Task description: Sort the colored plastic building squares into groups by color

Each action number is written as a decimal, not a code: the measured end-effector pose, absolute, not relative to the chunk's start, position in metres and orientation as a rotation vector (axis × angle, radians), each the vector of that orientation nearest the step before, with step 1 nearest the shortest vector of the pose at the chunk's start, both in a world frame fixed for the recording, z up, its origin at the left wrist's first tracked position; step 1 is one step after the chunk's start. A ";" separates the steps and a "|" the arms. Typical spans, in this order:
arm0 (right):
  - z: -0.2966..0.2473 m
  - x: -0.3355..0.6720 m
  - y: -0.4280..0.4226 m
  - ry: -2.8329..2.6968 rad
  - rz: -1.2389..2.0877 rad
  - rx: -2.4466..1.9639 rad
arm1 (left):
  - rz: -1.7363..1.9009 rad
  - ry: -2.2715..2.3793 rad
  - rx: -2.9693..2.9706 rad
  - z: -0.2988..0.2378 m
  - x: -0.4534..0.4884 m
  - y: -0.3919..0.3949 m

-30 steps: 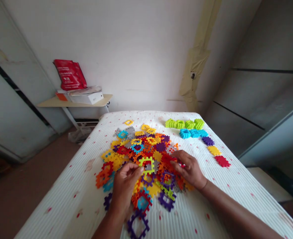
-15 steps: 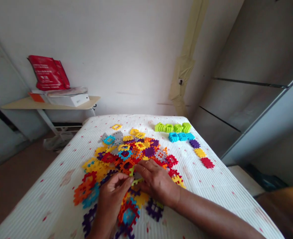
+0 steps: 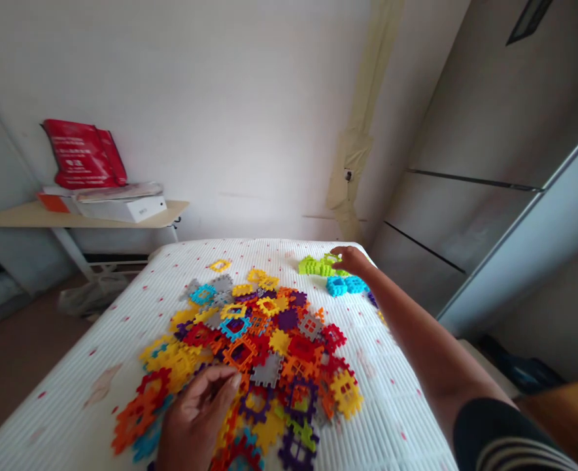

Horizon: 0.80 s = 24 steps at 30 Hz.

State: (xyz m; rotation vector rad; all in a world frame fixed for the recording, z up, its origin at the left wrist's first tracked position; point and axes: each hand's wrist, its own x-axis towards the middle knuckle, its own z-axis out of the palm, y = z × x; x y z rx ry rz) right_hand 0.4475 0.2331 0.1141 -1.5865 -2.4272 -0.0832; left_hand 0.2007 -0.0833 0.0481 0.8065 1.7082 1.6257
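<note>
At the far left, a shelf (image 3: pixel 24 216) carried a red bag (image 3: pixel 83 154) above a white box (image 3: pixel 122 209), with a plastic bag (image 3: pixel 93 297) on the floor below. The left hand (image 3: pixel 198 415) hung low over the near edge of a heap of plastic waffle blocks (image 3: pixel 274 343), which lay spread across a white ribbed bed (image 3: pixel 73 399). Its grip was apart, the fingers loosely curved, and nothing showed in it. The heap was a loose overlap of orange, red, yellow, purple, blue and gray pieces. Toward the far edge of the bed lay a green stack (image 3: pixel 313 266), with a blue stack (image 3: pixel 342 285) just beside it. The right hand (image 3: pixel 352 261) reached out to the green stack, its fingertips at the top of it; whether that grip was clamped on a green piece could not be told. A black striped sleeve (image 3: pixel 499 438) showed at the lower right.

The soft cover gave the stacks poor footing, so a knock from those fingertips could have tipped green into blue. A sweep of the left hand could have pushed loose pieces off the bed's edge.
</note>
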 end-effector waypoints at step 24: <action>0.079 0.441 0.279 -2.511 -0.076 -1.663 | 1.508 1.769 0.793 0.039 0.194 -0.079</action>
